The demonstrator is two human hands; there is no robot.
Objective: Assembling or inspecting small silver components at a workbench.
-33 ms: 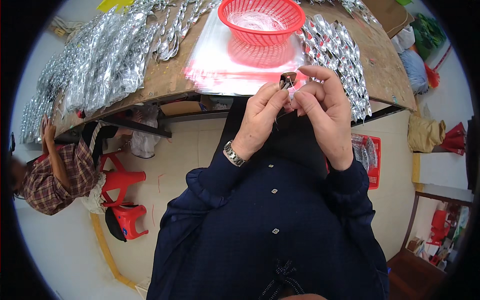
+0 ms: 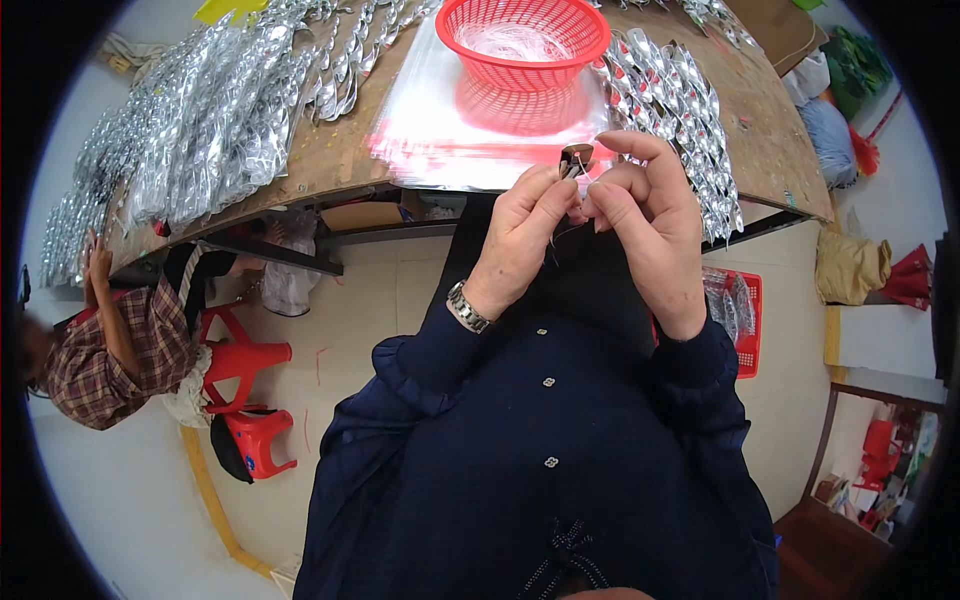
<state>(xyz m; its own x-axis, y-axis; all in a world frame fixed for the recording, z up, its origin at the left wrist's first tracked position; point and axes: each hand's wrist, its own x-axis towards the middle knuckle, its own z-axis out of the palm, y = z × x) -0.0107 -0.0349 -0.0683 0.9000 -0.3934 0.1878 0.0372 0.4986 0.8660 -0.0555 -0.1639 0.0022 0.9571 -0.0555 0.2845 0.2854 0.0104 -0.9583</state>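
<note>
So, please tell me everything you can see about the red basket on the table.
The red basket is round, of plastic mesh as it looks, with a thicker rim. It stands upright on a stack of clear plastic sheets at the far middle of the wooden table. Something clear and glossy lies inside. Neither hand touches it; silver packets lie beside it.

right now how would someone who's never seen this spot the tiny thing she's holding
Find the wooden table, then the red basket on clear plastic sheets. Just below, the left hand and right hand meet; pinched between their fingertips is the small dark piece, unlike the silvery packets around.
</note>
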